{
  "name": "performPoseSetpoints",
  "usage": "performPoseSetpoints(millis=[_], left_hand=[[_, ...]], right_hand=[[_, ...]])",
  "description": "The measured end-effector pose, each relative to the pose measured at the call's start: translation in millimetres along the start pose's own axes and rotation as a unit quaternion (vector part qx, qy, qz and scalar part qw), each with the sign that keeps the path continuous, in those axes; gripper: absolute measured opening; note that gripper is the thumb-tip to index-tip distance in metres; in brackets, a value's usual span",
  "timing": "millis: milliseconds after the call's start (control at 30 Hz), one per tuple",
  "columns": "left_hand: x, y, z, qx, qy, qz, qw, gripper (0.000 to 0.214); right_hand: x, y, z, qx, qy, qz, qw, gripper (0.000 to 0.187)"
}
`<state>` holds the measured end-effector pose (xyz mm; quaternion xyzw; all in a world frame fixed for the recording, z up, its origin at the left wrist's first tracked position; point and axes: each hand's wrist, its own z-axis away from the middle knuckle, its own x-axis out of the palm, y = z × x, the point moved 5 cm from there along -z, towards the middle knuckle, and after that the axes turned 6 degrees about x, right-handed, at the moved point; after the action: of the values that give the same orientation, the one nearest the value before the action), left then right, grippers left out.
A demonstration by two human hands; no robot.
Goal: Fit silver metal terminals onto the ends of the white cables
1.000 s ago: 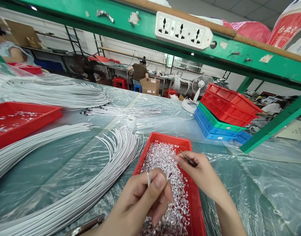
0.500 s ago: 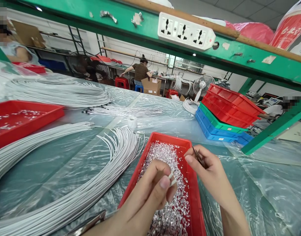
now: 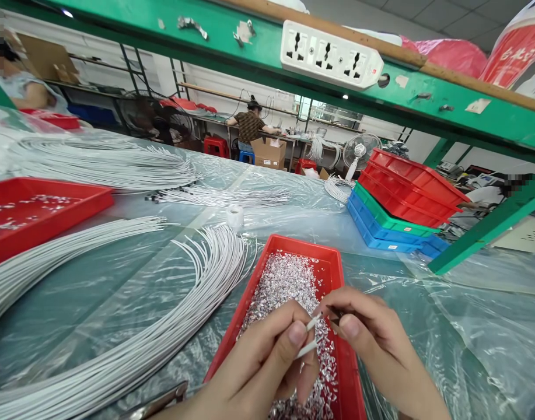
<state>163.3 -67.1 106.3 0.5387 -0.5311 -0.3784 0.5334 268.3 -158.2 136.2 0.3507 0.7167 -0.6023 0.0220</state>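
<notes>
Two white cable ends (image 3: 308, 349) stick out between the thumb and fingers of my left hand (image 3: 262, 356), which is closed on them. My right hand (image 3: 376, 344) pinches a pair of dark metal tweezers (image 3: 335, 315), mostly covered by the fingers. Their tip is close to the upper cable end; I cannot tell whether it touches. Both hands are over a red tray (image 3: 353, 382) holding many small silvery foil scraps (image 3: 289, 277).
Bundles of white cables (image 3: 197, 315) curve across the plastic-covered table at left. Another red tray (image 3: 87, 201) lies far left. Stacked bins (image 3: 407, 192) stand at right beside a green post (image 3: 490, 224). A tape roll (image 3: 235, 217) sits ahead. A power strip (image 3: 331, 55) hangs overhead.
My right hand has moved down and left with the tweezers, up to the cable ends. My left hand has lowered slightly, and the cable ends now show further out of its fingers.
</notes>
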Motion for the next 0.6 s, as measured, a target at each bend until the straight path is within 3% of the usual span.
performPoseSetpoints(millis=[233,600], left_hand=[[1.1,-0.1,-0.5,-0.007,0.004,0.017,1.000,0.043],[-0.4,-2.5,4.0,-0.046,0.095,0.056,0.993,0.040]], right_hand=[[4.6,-3.0,-3.5,-0.005,-0.028,-0.007,1.000,0.022],[4.2,-1.6,-0.6,-0.006,-0.042,-0.003,0.999,0.031]])
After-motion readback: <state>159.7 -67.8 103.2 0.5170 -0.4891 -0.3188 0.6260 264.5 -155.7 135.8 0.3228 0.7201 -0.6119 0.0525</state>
